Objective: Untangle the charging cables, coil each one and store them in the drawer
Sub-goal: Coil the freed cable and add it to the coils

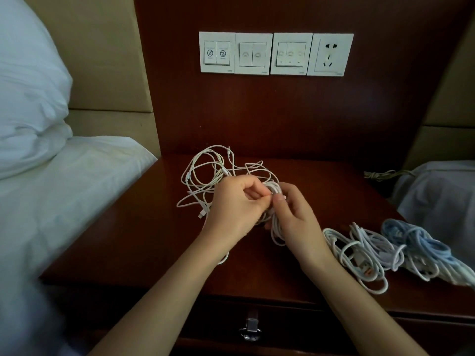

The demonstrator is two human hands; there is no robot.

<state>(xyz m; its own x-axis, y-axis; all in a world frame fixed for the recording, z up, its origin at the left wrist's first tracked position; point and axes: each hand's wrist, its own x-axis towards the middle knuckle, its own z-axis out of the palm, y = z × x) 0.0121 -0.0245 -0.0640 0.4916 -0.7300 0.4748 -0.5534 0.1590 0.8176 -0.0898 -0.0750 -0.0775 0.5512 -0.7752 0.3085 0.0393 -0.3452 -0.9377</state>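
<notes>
Head view — pinching the white coil point(277, 235) with the left hand point(235, 204), gripping it in the right hand point(298, 217), just beyond the drawer point(295, 327) — shut, contents unseen.

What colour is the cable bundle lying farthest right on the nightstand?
The cable bundle is light blue, clearest in the head view.

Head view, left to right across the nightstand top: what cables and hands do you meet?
Loose white tangle → left hand → right hand gripping a white coil → white cable bundle → blue cable bundle.
</notes>
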